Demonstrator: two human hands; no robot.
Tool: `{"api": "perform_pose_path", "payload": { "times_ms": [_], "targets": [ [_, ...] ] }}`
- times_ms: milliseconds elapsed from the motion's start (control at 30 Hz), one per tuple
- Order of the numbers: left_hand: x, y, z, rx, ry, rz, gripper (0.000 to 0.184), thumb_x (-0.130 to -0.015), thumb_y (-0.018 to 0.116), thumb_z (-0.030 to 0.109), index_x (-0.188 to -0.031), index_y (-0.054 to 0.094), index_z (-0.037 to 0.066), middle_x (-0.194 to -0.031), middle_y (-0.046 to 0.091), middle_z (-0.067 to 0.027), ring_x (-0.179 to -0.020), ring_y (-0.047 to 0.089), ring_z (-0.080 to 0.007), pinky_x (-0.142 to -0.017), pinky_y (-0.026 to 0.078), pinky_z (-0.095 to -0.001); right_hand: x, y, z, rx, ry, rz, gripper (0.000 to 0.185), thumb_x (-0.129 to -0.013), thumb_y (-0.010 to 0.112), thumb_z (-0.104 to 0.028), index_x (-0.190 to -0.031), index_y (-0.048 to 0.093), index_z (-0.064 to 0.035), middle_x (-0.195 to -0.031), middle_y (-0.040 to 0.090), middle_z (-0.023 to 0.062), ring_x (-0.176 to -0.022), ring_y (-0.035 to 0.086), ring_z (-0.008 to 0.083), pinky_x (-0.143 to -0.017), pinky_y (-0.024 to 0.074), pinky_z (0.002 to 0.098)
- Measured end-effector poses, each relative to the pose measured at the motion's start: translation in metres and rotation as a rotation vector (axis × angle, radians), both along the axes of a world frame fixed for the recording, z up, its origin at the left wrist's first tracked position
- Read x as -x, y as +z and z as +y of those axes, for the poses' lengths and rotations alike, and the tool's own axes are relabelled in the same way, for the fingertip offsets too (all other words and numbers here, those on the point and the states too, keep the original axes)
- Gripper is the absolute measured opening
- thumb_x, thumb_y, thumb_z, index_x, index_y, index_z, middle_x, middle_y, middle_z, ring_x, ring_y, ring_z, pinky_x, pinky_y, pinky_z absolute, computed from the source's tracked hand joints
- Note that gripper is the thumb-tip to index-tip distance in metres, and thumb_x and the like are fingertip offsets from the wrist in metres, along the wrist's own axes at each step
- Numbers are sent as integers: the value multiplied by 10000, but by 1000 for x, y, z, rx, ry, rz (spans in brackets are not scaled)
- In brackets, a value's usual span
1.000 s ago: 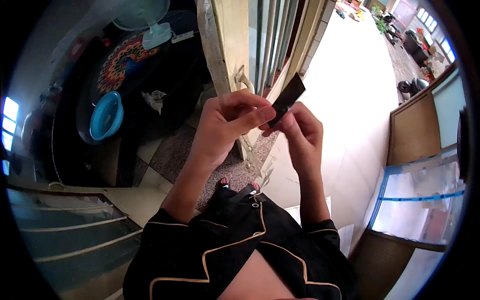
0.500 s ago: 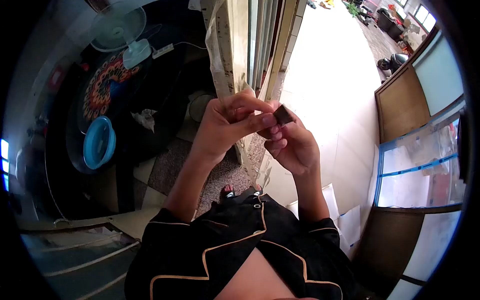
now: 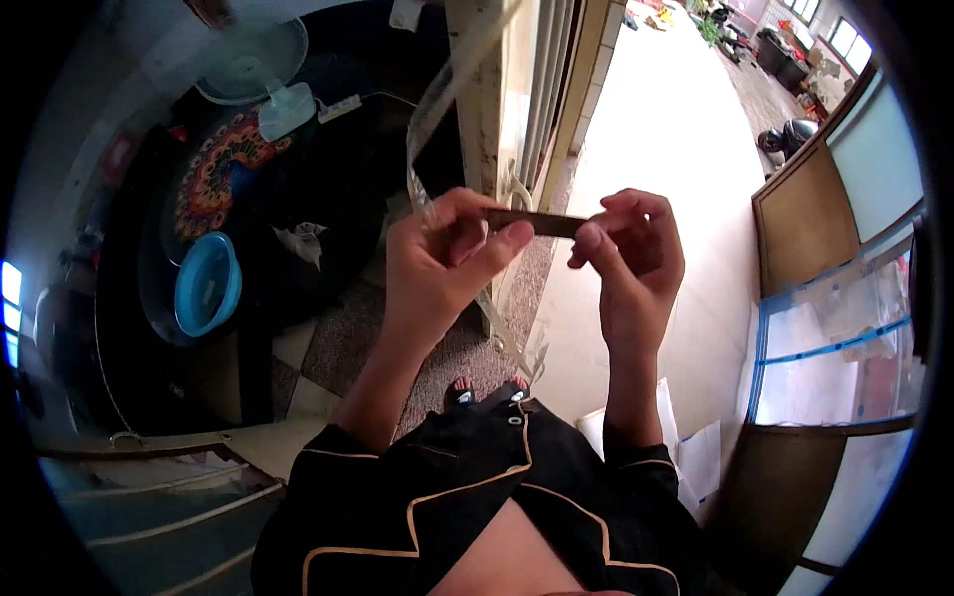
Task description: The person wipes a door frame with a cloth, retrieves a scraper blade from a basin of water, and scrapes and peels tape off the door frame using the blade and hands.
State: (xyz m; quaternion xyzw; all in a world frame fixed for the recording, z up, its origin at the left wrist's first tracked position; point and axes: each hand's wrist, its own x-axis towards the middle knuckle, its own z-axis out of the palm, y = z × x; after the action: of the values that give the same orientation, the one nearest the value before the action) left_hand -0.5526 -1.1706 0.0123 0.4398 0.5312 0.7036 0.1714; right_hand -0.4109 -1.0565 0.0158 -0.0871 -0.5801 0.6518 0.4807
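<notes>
A short, flat brown strip (image 3: 545, 223) stretches level between my two hands, in front of the door frame. My left hand (image 3: 447, 253) pinches its left end between thumb and fingers. At the other end, my right hand (image 3: 641, 253) grips it between thumb and forefinger, with the other fingers curled loosely. A clear, shiny plastic band (image 3: 415, 159) comes down from above to my left hand; whether the fingers hold it is hidden. Below, thin translucent strips (image 3: 515, 350) dangle near the door's edge. What the brown strip is made of I cannot tell.
A worn door frame (image 3: 477, 109) with a handle stands just beyond my hands. To the left, a dark round table (image 3: 288, 199) carries a blue basin (image 3: 209, 285), a fan (image 3: 286, 111) and crumpled tissue (image 3: 300, 241). Wood-framed panels (image 3: 810, 214) line the right; white sheets (image 3: 699, 462) lie below.
My right hand has moved right, away from my left, and the brown strip now spans the gap between them. The view has shifted slightly; the clear band now bows out left of the frame.
</notes>
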Motion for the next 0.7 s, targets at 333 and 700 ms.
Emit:
{"api": "perform_pose_path", "payload": {
  "times_ms": [333,700],
  "targets": [
    [-13,14,-15,-23,88,71,141,-865,763,105,-926,653,42,-602,402,105,-513,307,26,-462,221,-167,-9,15,21,-133,281,-213,142,-924,676,-121,-825,663,-20,-712,660,43,-609,606,58,-495,435,188],
    [-23,19,-31,69,316,387,218,-1007,545,109,-1203,545,14,-750,659,-70,-519,506,-32,-444,329,-224,35,63,69,-397,119,-207,225,-954,645,-187,-857,684,13,-633,632,52,-466,505,40,-386,325,175]
  ]
}}
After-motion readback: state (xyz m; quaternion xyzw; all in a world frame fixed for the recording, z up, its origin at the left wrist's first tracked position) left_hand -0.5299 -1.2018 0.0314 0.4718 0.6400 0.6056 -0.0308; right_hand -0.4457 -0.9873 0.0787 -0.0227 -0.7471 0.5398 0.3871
